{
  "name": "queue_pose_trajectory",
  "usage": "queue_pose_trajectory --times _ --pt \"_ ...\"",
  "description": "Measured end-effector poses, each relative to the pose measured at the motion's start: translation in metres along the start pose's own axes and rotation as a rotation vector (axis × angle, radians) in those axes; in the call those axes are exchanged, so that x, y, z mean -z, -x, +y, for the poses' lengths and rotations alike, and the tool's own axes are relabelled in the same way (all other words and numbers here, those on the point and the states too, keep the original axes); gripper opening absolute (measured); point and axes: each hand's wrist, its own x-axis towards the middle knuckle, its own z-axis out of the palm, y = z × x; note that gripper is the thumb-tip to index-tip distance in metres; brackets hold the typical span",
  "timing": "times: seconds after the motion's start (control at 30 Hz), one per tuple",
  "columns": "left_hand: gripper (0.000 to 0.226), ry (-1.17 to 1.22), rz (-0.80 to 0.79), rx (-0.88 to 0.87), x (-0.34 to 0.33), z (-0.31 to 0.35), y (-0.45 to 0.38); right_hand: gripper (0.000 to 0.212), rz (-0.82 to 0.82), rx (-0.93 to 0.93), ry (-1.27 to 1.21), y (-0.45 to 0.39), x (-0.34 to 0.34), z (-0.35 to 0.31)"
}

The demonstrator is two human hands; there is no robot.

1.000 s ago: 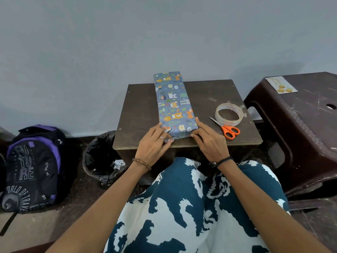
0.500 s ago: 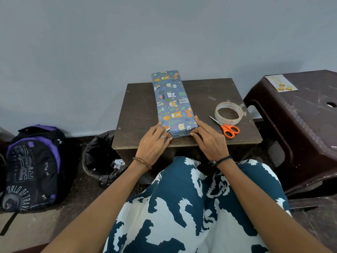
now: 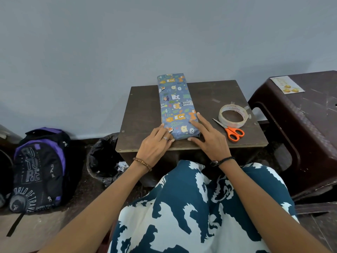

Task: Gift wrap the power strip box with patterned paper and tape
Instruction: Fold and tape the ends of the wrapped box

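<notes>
The box (image 3: 176, 105) lies long-ways on the small brown desk (image 3: 145, 114). It is all covered in blue paper with little animals on it. Its far end sticks out a bit past the back edge of the desk. Its near end sits close to the front edge.

The left hand (image 3: 155, 145) is at the near left corner of the box. Its fingers are bent a little and touch the paper at that corner. There is a ring on one finger. I cannot tell if this grip is pinching the paper or just pressing on it.

The right hand (image 3: 207, 137) is at the near right corner of the box. Its fingers are straight and spread out. The long fingers lie flat against the right side of the box and on its top edge. The thumb rests at the near end.

To the right of the box is a roll of clear tape (image 3: 233, 116), lying flat on the desk. The scissors (image 3: 230, 130) with orange handles lie just in front of the tape, touching it.

To the left of the box, down on the floor, are a black bin (image 3: 104, 161) and a purple and black backpack (image 3: 38, 168). To the right of the box stands a dark stool (image 3: 300, 125).
</notes>
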Motion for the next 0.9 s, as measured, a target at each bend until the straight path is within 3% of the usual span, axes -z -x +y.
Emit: queue_pose_trajectory --times 0.2,0.43,0.7,0.9 --pt "0.018 0.029 0.023 -0.005 -0.008 -0.007 0.005 0.045 0.027 -0.014 -0.163 -0.002 -0.003 0.003" --pt "0.051 0.122 0.013 0.038 -0.019 -0.024 0.007 0.042 0.055 -0.038 -0.158 -0.004 -0.006 0.003" --pt "0.023 0.130 0.012 -0.080 -0.008 -0.034 -0.005 0.041 0.081 -0.006 -0.088 -0.006 -0.006 0.004" --pt "0.038 0.207 -0.092 -0.063 -0.002 -0.037 -0.008 0.043 0.068 -0.006 -0.080 -0.006 -0.003 0.003"
